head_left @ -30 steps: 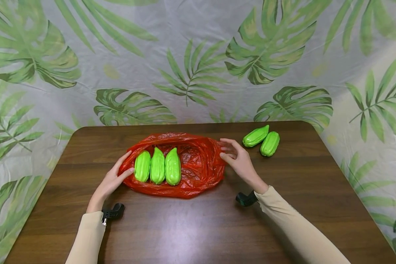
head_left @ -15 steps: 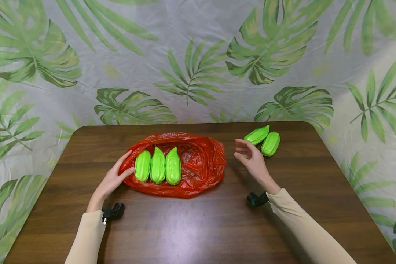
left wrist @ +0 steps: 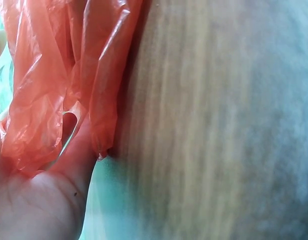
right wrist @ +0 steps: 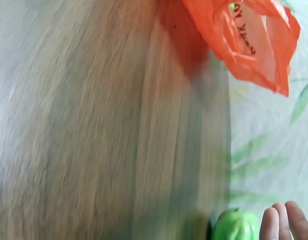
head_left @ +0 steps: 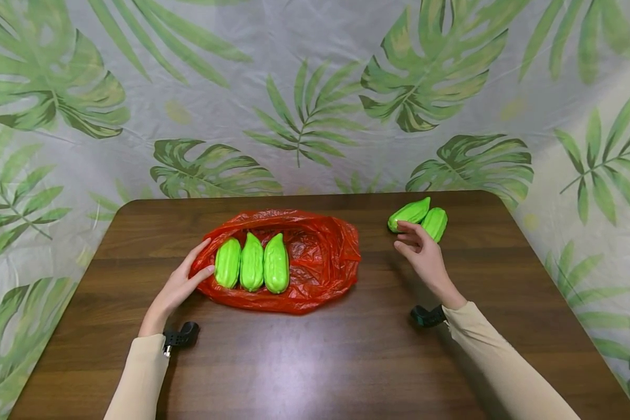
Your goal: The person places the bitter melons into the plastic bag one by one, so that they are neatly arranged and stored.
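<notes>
Head view: left hand (head_left: 175, 287) rests open, fingers straight against the bag (head_left: 315, 262) edge, three gourds (head_left: 252, 269) inside. Right hand (head_left: 422, 256), loosely open and empty, now sits just beside two gourds (head_left: 419, 214) at far right; earlier it touched the bag.

Three gourds (head_left: 252, 269) lay side by side in the bag (head_left: 315, 262) at the frame's centre. Two more gourds (head_left: 420, 217) sat right of it, on the table (head_left: 315, 361).

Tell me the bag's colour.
The bag is red-orange, translucent plastic; the head view shows it best.
</notes>
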`<state>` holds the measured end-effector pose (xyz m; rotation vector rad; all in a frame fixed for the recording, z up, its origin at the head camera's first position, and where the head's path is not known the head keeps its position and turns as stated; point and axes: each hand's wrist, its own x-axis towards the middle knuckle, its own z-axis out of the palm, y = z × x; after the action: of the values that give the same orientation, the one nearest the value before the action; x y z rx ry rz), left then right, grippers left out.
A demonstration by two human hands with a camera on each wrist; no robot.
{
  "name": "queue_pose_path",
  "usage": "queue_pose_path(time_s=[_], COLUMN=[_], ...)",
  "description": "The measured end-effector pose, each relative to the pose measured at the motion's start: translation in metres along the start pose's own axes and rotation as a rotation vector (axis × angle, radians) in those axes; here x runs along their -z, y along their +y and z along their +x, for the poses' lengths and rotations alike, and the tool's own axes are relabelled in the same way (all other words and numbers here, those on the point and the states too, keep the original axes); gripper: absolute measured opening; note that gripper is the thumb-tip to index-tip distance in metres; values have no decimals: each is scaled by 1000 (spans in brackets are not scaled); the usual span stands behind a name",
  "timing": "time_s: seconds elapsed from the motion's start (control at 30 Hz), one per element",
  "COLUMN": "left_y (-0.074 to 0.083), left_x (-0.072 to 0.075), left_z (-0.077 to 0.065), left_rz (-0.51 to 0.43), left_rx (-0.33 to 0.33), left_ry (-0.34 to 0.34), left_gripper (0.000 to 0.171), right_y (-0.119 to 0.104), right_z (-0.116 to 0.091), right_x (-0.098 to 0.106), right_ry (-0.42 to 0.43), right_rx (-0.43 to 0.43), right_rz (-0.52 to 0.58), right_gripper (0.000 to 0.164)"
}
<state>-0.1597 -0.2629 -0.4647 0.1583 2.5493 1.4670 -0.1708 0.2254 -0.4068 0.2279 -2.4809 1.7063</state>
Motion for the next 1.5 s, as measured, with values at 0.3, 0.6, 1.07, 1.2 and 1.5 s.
queue_pose_path(time_s=[0.3, 0.6, 1.07, 1.2, 1.5], left_y=[0, -1, 0, -1, -1], left_x=[0, 0, 0, 0, -1], left_z=[0, 0, 0, 1, -1], left_rz=[3, 11, -15, -18, -9], left_rx=[2, -3, 9, 10, 8], left_ry=[2, 9, 2, 3, 5], left_gripper=[69, 69, 69, 69, 69], right_y=[17, 50, 59, 65, 77], right_z=[1, 8, 15, 18, 26], right_x=[19, 37, 51, 55, 66], right_ry=[61, 133, 210, 205, 149], right_rx=[1, 7, -5, -41, -77], right_rz=[-58, -133, -164, -174, -249], right_gripper=[43, 45, 43, 45, 49])
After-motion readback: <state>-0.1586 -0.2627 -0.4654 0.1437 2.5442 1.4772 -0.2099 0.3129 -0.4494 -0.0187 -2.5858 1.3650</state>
